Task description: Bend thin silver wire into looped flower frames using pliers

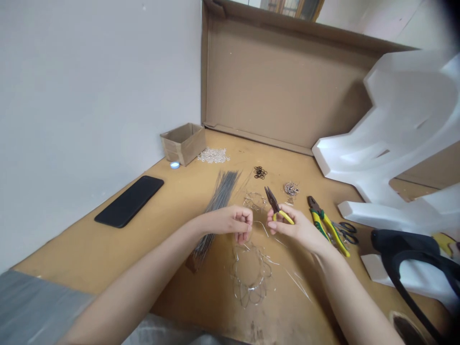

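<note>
My left hand (241, 223) is closed in a pinch above the table, and a thin wire piece (262, 226) shows between the hands. Below the left hand a looped wire ring (251, 287) stands out against the wood; whether the fingers touch it is unclear. To the right, my right hand (283, 223) is wrapped round long-nose pliers (273, 201) with yellow handles, their dark jaws pointing up and left. A bundle of straight grey wires (223, 191) lies partly beneath my left wrist. Another wire ring (254, 201) rests behind the hands.
A small cardboard box (184, 143) and clear beads (213, 155) are at the back left, a black phone (129, 201) at the left. Black rings (260, 172) lie behind. Yellow-green pliers (330, 227), scissors (348, 232) and white foam (413, 120) are at the right.
</note>
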A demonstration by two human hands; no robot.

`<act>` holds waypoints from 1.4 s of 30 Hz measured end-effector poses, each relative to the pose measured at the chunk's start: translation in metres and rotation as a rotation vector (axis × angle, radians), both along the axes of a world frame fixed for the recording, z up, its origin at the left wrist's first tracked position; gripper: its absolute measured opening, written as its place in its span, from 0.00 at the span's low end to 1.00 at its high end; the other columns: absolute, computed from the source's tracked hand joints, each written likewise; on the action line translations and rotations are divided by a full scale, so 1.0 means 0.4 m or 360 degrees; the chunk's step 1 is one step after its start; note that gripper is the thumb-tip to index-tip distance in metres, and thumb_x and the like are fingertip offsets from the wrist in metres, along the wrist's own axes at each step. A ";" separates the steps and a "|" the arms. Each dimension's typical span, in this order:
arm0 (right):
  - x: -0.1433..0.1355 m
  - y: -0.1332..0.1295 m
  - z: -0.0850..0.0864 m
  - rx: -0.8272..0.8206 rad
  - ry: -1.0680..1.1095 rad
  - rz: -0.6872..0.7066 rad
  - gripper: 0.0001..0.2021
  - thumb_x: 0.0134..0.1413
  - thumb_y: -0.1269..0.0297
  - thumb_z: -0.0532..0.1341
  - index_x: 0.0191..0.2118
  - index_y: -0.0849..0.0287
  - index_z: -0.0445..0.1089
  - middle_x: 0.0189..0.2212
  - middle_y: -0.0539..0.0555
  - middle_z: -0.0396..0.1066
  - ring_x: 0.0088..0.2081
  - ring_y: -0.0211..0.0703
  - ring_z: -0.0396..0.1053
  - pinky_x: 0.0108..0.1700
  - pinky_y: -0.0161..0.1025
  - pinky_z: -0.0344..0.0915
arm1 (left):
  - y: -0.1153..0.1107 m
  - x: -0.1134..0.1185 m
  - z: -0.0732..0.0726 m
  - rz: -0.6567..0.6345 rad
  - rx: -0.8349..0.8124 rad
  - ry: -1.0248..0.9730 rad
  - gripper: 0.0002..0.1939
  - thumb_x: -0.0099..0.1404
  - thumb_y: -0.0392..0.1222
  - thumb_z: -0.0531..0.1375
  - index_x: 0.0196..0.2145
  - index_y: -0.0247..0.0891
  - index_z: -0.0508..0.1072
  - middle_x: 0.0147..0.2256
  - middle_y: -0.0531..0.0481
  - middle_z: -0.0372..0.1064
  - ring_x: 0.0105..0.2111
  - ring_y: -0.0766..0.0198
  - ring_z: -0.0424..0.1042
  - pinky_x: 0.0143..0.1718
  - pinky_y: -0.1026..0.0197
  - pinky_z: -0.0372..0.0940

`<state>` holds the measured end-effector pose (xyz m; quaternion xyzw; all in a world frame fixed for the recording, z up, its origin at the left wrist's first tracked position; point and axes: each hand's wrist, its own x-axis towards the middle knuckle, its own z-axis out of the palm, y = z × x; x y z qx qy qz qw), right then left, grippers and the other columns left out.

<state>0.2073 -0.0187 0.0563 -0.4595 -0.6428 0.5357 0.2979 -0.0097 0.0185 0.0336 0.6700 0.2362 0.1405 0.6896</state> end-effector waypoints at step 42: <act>0.035 -0.057 0.058 0.1173 -0.1629 0.0085 0.13 0.54 0.56 0.54 0.39 0.54 0.71 0.34 0.56 0.70 0.34 0.46 0.69 0.35 0.42 0.65 | -0.011 0.050 -0.023 0.0992 0.0207 -0.0145 0.03 0.52 0.35 0.57 0.24 0.35 0.64 0.23 0.52 0.68 0.23 0.70 0.66 0.23 0.68 0.60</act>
